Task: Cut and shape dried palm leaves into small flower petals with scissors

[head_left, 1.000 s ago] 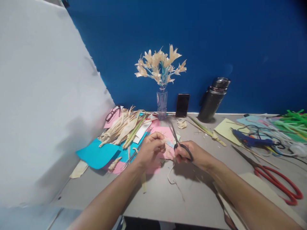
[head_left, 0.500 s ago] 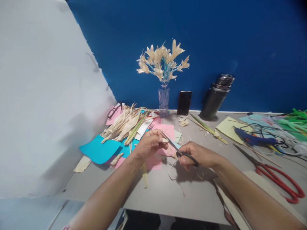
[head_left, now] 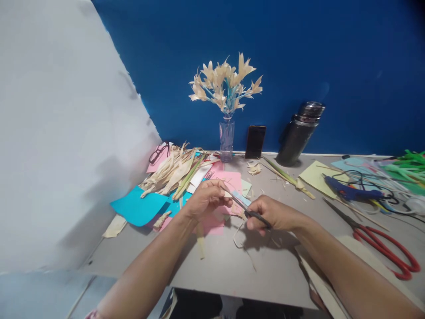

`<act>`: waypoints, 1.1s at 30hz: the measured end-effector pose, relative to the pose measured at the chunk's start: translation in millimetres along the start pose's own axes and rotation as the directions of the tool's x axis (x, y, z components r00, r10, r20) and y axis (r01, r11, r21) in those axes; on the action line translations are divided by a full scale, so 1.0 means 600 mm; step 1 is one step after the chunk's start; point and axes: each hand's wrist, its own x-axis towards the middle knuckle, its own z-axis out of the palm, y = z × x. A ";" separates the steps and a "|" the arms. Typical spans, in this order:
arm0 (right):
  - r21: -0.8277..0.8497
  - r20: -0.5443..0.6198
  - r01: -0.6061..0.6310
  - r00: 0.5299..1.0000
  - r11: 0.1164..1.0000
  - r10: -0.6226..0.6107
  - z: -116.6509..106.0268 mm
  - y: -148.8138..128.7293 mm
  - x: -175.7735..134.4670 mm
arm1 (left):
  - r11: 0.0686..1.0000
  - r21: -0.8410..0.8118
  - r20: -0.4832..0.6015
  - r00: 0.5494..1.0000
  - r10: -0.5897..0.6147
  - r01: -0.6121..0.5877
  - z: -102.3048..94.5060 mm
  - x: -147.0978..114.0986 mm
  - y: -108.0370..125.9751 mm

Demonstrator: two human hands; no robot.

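Over the middle of the table, my left hand (head_left: 210, 198) is closed on a small pale piece of corn husk (head_left: 227, 194). A longer husk strip (head_left: 200, 241) shows below that wrist; whether it belongs to the held piece I cannot tell. My right hand (head_left: 269, 213) grips a pair of scissors (head_left: 247, 211) with dark handles. Their blades point up and left, and the tips lie against the held husk beside my left fingers. Pink paper sheets (head_left: 232, 180) with small scraps lie behind and below my hands.
Dried husks (head_left: 172, 170) and blue paper (head_left: 137, 206) cover the left. Husk flowers (head_left: 226, 82) stand in a clear bottle (head_left: 226, 139) beside a phone (head_left: 255, 141) and a leaning flask (head_left: 300, 133). To the right lie red-handled scissors (head_left: 381, 246) and a blue glue gun (head_left: 352, 190).
The scissors in my right hand have closed somewhat, their handles drawing together. My left hand stays in nearly the same place with the husk.
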 end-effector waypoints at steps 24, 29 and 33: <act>-0.030 -0.023 -0.031 0.999 0.999 0.030 0.000 0.003 0.003 | 0.999 0.037 -0.031 0.999 -0.029 0.030 -0.002 0.004 -0.001; 0.065 -0.150 0.051 0.988 0.997 -0.041 -0.001 0.012 0.013 | 0.996 0.074 -0.062 0.997 -0.043 0.048 0.002 0.004 -0.001; 0.233 -0.407 0.199 0.909 0.952 -0.090 -0.005 0.012 0.021 | 0.991 0.101 -0.137 0.988 -0.075 0.090 0.006 0.007 -0.012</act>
